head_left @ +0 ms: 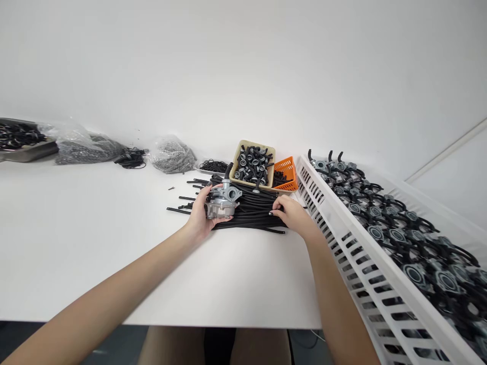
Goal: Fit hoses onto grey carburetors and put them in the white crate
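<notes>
A silver carburetor (222,203) with a short black rubber elbow on top rests in my left hand (200,215), whose fingers wrap round its side and underneath. Beneath and behind it lies a bundle of long black rubber hoses (251,215) on the white table. Over the right end of that bundle is my right hand (291,213), thumb and fingers closed in a pinch. Whatever is between those fingertips is hidden; hoses lie directly under them.
A cream bin (233,175) of metal caps with black elbows and an orange basket (291,170) of short black tubes stand behind the hoses. The white slotted crate (353,253) at right holds rows of carburetors. Bags of small parts (173,154) line the wall.
</notes>
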The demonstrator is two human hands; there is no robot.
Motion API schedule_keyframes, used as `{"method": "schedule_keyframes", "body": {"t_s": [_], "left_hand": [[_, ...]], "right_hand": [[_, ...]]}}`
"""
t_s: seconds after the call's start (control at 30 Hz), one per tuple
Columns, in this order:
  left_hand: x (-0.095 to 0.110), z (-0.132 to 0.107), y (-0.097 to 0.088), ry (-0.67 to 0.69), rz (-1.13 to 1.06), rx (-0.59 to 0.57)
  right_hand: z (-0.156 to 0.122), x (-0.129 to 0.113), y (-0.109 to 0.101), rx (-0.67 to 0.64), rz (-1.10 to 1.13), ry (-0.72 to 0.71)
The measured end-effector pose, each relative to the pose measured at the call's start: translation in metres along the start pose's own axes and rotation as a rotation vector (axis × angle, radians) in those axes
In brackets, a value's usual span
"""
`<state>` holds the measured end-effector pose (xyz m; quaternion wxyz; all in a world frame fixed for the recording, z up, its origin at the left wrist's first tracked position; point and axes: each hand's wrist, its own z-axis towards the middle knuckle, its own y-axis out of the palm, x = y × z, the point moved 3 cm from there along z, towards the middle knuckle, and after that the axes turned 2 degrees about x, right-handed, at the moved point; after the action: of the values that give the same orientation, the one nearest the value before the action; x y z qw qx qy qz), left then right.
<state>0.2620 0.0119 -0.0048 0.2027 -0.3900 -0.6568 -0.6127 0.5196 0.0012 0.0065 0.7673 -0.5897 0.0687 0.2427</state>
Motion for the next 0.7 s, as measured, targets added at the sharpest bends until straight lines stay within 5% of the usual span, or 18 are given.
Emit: {"method": "schedule_keyframes", "body": {"t_s": [0.27, 0.57, 0.7], "left_hand": [[0.007, 0.002, -0.002, 0.053, -0.041, -0.008], [0.012, 0.002, -0.004, 0.131, -0.007, -0.001], [0.011, 0.002, -0.004, 0.131, -0.003, 0.015]], "right_hand": [[-0.001, -0.016, -0.011, 0.231, 0.293, 0.039], [0.001, 0.023, -0.032, 0.967, 1.503, 0.217], [0.005, 0.022, -0.025, 0.865, 1.734, 0.309]]}}
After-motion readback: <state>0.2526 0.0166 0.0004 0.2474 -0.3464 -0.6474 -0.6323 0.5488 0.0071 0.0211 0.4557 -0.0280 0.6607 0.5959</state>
